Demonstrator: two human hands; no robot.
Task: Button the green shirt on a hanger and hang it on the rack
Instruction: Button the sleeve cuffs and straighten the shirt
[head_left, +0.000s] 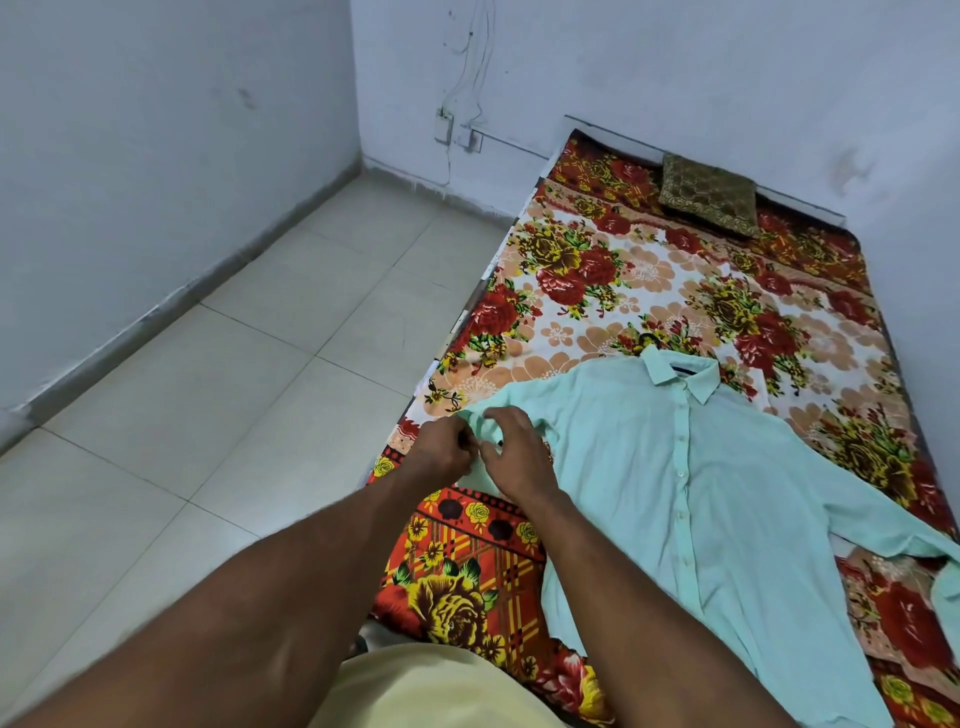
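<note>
The pale green shirt (691, 483) lies flat, front up, on the bed, collar toward the far end, its front placket closed with a row of small buttons. Its left sleeve is folded in at the bed's left edge, with the cuff (485, 423) there. My left hand (441, 452) pinches that cuff from the left. Over the cuff from the right, my right hand (519, 452) has its fingers curled onto the fabric. No hanger or rack is in view.
The bed (597, 291) wears a red and orange floral sheet and fills the right side. A dark patterned cushion (709, 195) lies at its far end by the wall. Pale floor tiles (208, 389) spread to the left, bounded by white walls.
</note>
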